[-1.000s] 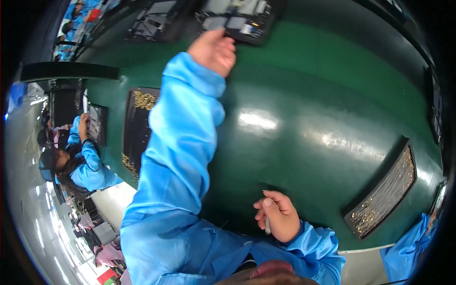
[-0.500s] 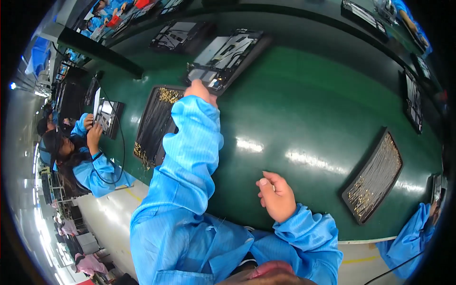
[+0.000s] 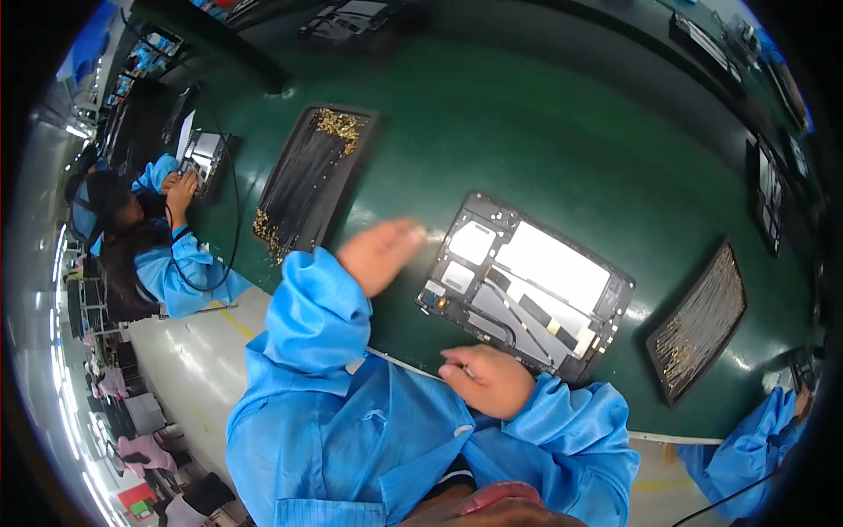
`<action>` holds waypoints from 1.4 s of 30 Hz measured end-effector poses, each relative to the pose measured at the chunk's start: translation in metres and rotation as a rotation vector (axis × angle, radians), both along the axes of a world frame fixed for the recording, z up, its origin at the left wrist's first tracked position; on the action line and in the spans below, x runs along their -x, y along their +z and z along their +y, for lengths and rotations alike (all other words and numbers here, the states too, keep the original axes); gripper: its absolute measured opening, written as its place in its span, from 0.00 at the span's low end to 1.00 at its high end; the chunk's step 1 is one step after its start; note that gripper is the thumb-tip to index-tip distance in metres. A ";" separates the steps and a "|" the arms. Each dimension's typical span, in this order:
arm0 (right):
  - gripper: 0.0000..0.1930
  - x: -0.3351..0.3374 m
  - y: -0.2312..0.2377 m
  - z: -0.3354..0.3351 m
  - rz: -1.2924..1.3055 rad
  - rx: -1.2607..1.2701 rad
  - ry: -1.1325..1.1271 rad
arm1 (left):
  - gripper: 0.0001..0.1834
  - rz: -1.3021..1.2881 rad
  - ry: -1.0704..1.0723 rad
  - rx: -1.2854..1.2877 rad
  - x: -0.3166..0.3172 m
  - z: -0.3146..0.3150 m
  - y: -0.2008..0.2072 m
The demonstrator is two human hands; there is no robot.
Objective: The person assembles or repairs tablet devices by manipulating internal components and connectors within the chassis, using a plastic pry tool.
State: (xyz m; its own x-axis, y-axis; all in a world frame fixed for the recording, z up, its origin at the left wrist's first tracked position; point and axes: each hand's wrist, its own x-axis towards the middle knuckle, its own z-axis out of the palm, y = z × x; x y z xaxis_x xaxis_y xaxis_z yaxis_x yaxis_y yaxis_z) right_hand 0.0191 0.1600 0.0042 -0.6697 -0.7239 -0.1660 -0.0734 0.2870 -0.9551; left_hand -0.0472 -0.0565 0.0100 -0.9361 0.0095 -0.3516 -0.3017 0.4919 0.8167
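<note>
Opened tablet chassis, white panels and black parts showing, lies on green desk between two dark trays of gold bits, left tray, right tray; left hand blurred, open, at its left edge; right hand curled at its near edge, grip unclear.

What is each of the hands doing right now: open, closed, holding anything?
Left hand: open, blurred, holding nothing, at the opened black flat device on the green table.
Right hand: curled closed; contents cannot be told.
</note>
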 end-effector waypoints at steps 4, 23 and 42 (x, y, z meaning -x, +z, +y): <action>0.17 0.003 0.010 0.003 -0.140 -0.077 -0.156 | 0.18 0.517 0.313 0.713 0.053 -0.060 -0.020; 0.12 0.009 0.007 0.022 -0.026 -0.041 -0.443 | 0.21 0.132 0.602 0.748 0.078 -0.114 -0.029; 0.15 0.023 -0.004 0.000 -0.223 -0.009 -0.546 | 0.17 0.132 0.525 0.843 0.061 -0.118 -0.025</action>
State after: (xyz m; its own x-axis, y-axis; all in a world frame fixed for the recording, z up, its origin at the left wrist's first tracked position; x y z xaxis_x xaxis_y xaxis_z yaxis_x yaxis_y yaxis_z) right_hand -0.0039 0.1600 0.0006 -0.8931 -0.2822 -0.3504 0.2896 0.2354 -0.9278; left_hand -0.1078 -0.1743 -0.0155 -0.7825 -0.6204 0.0540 -0.5787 0.7564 0.3050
